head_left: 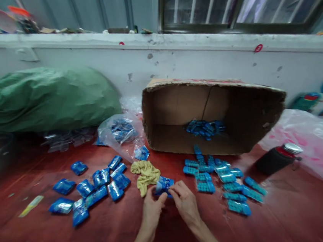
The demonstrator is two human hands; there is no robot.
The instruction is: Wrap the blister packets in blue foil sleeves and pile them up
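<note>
Between my two hands is a small blue packet (164,182), held just above the red table. My left hand (153,205) has its thumb and fingers closed on the packet's left side. On the other side, my right hand (184,198) pinches the packet's right edge. A crumpled yellow-green cloth (146,173) lies right behind the packet. Several filled blue packets (95,185) are spread to the left of my hands. To the right lie several clear-wrapped teal and blue pieces (229,187).
A cardboard box (177,136) lies on its side behind, with more blue pieces inside. Left of it are a clear plastic bag (109,132) of blue wrappers and a large green sack (46,98). A black flask (274,161) and pinkish plastic (313,139) are at right.
</note>
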